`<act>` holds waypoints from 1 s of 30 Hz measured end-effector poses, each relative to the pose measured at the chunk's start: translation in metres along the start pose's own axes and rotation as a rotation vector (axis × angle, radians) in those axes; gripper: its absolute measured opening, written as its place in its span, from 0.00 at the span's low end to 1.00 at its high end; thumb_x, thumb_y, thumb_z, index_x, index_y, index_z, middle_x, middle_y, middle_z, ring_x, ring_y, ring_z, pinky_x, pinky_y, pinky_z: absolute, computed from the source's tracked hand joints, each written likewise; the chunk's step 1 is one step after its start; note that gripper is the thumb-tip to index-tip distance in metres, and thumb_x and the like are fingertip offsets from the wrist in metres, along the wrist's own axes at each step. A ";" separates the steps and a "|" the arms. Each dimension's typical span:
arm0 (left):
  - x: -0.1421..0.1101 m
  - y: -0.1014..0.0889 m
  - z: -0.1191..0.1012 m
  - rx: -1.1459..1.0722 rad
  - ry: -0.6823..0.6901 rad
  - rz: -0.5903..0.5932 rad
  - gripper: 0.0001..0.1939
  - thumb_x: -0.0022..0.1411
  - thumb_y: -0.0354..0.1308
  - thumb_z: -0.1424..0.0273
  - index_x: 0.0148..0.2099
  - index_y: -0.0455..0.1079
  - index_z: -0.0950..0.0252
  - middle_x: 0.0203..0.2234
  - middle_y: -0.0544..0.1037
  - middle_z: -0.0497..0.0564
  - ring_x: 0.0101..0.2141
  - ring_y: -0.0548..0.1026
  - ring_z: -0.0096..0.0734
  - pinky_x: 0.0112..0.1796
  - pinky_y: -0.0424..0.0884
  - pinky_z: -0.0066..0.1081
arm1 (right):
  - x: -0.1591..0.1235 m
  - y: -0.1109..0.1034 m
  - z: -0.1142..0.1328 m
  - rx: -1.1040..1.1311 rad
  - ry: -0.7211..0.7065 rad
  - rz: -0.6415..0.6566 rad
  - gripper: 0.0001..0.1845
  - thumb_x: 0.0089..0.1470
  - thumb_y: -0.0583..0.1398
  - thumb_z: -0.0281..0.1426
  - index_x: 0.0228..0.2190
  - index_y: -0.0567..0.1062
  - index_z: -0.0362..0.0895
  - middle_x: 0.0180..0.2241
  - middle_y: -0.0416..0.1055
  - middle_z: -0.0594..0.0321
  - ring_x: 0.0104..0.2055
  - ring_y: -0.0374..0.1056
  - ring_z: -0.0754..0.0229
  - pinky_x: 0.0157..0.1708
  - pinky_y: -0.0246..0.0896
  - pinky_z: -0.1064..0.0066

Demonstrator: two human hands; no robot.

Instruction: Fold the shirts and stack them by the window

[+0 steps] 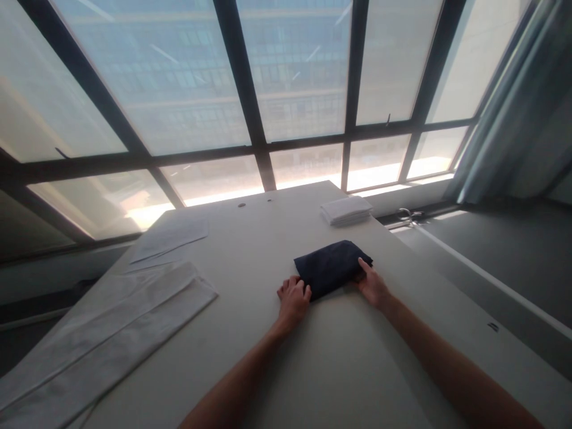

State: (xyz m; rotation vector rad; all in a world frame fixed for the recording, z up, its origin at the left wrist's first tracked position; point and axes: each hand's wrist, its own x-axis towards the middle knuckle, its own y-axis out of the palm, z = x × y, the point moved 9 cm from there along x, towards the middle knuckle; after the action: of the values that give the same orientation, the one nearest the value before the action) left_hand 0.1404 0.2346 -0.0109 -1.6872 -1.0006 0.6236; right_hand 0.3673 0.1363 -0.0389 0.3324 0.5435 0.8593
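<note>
A folded navy cloth [333,268] lies a little right of the middle of the white table. My right hand [372,285] grips its right end, the thumb on top and the fingers under the edge, partly hidden. At the cloth's near left corner, my left hand [294,297] has its fingers curled and closed against the edge; the fingertips are partly out of sight. Beyond the cloth, towards the windows, sits a neat stack of folded white cloth [346,210].
Long folded white fabric [134,322] stretches along the table's left side, with flat white sheets [172,238] behind it. The white table [250,238] reaches close to the windows. On the right, a white rail [491,277] and a curtain [496,113] stand beyond the table's edge.
</note>
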 end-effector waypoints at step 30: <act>0.014 -0.028 0.033 -0.289 0.044 -0.123 0.27 0.65 0.53 0.70 0.66 0.62 0.66 0.61 0.67 0.60 0.61 0.64 0.42 0.61 0.58 0.40 | 0.006 0.008 0.039 -0.511 -0.104 -0.144 0.27 0.42 0.63 0.23 0.48 0.75 0.42 0.36 0.78 0.57 0.33 0.74 0.54 0.25 0.75 0.68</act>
State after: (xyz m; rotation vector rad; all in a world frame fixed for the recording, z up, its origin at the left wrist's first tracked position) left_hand 0.1128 0.2667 0.0056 -1.8636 -1.1963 0.3722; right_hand 0.3882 0.1434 -0.0055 -0.1278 0.2335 0.8054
